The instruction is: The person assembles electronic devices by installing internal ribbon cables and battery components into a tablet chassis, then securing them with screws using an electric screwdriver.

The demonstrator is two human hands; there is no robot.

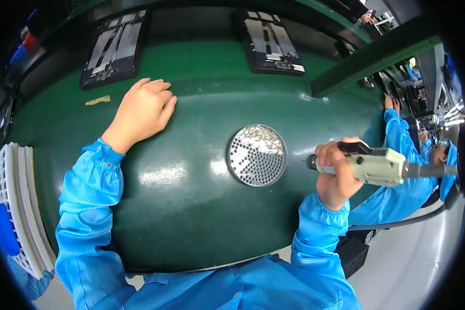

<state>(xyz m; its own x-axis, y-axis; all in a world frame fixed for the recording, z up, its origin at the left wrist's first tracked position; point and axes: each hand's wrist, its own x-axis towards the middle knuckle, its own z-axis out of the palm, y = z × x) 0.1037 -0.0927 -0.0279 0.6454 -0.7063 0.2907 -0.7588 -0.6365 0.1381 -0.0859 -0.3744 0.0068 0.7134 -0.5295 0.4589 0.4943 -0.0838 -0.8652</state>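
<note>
My right hand [339, 170] is wrapped round a pale green electric screwdriver [380, 166], held nearly level with its dark tip toward the left. Left of that tip, a round grey dish [258, 168] lies on the green table. Its dimpled surface carries many small silvery screws, heaped loose along the upper part. My left hand [143, 109] rests palm down on the tabletop, fingers loosely bent and slightly apart, with nothing visible in it. Just beyond it sits a black device tray [114, 49] with pale bars inside. A similar black device tray [272, 41] lies farther right.
Near the left hand is a yellowish strip [97, 100]. A dark green post [372, 57] slants over the table's far right. White grid trays [16, 206] stand stacked at the left edge. A co-worker in a blue sleeve [397, 129] is close on the right, near the screwdriver's rear.
</note>
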